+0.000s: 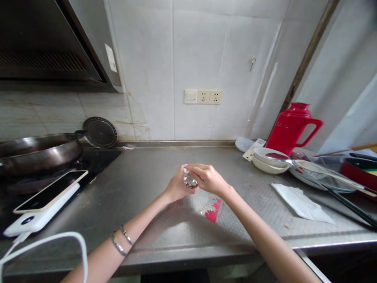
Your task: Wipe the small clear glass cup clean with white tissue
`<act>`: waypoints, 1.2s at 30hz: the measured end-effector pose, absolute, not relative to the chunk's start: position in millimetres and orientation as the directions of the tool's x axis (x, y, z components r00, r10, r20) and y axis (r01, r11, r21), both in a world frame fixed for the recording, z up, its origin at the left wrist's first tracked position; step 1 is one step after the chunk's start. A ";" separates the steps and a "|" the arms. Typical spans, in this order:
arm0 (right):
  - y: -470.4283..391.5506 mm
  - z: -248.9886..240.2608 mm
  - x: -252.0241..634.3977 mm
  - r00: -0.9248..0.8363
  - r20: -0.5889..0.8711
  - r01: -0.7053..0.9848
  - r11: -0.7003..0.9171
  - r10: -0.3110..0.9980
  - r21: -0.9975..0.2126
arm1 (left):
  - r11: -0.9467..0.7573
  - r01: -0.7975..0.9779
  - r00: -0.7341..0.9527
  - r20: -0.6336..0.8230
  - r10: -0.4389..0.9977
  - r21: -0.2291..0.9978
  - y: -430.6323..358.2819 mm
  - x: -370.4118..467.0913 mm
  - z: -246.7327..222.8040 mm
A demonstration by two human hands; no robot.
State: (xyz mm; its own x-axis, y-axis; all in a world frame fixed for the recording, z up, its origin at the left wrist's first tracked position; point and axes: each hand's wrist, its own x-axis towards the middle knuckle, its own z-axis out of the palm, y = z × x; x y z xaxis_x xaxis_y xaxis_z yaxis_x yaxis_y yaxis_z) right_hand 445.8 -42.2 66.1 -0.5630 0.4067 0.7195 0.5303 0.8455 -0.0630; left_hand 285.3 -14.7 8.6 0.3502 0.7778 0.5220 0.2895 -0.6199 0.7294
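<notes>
Over the middle of the metal counter, both hands are together around a small shiny, silvery, faceted object [190, 181]; its kind cannot be made out. My left hand [177, 185] is wrapped around its side, with two bracelets [120, 240] on the forearm. From the right, my right hand [209, 179] covers the top with bent fingers. Much of the object is hidden behind the fingers. Just below the hands, a red patch with a ragged edge [213, 214] shows on the counter.
Left: a phone [51, 190] on a white device [39, 220] with a cable, and a steel pan [41, 153] on the stove. Right: a white napkin [300, 202], stacked bowls [269, 165] and a red thermos [290, 127]. Sockets [203, 96] are on the wall.
</notes>
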 end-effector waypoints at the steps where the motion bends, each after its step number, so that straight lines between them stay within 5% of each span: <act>1: -43.8 65.0 445.9 -0.565 0.726 0.519 0.853 0.391 -0.056 | -0.619 0.291 0.353 0.520 0.778 0.729 -14.9 285.0 9.0; 15: -68.7 42.2 450.0 -0.544 0.774 0.461 0.886 0.324 -0.047 | -0.567 0.328 0.346 0.462 0.816 0.756 -18.9 284.8 13.7; 23: -46.3 54.1 445.1 -0.056 0.906 0.613 0.730 0.420 -0.300 | -0.587 0.259 0.323 0.504 0.801 0.767 -16.8 288.6 9.5; 31: -40.5 46.0 427.8 -0.129 0.847 0.483 0.779 0.515 -0.400 | -0.534 0.240 0.256 0.478 0.840 0.811 -21.9 290.5 17.7; 36: -47.9 40.5 423.5 -0.139 0.886 0.482 0.812 0.441 -0.329 | -0.553 0.191 0.250 0.504 0.826 0.811 -22.2 290.6 18.7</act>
